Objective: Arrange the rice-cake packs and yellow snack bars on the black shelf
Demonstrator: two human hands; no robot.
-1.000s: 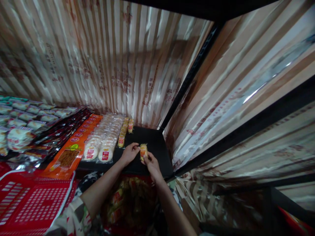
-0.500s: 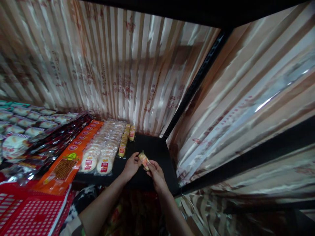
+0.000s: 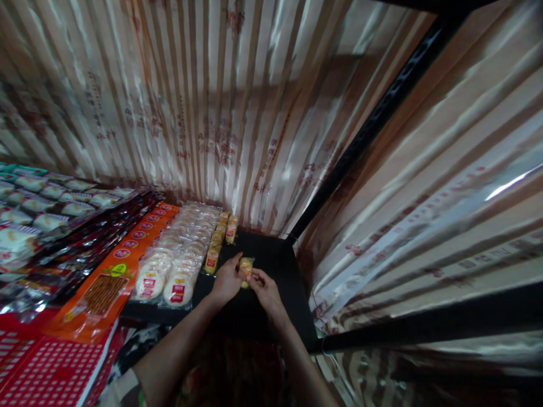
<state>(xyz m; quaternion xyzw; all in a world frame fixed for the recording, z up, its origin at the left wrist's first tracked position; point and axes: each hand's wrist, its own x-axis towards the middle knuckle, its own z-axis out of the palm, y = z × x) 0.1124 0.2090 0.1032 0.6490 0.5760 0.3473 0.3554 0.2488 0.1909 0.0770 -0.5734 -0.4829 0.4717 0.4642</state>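
Left hand (image 3: 229, 278), right hand (image 3: 265, 291): fingers nearly closed, both pinching one yellow packet (image 3: 246, 271) over black shelf (image 3: 278, 263). Leftward: two rows of yellow packs (image 3: 211, 258) (rear count unclear), two of white round packs (image 3: 178, 287), one of orange packs (image 3: 104, 292), one red basket (image 3: 55, 367).

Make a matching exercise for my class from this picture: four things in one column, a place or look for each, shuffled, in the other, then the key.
Things
1. Nearest yellow packet
2. Orange packet
3. Red basket
4. Round white crackers

Place or look
A. Bottom-left corner
B. Arranged in two rows
C. Between left hand and right hand
D. Brown sticks show on its front

Pairs: 1-C, 2-D, 3-A, 4-B
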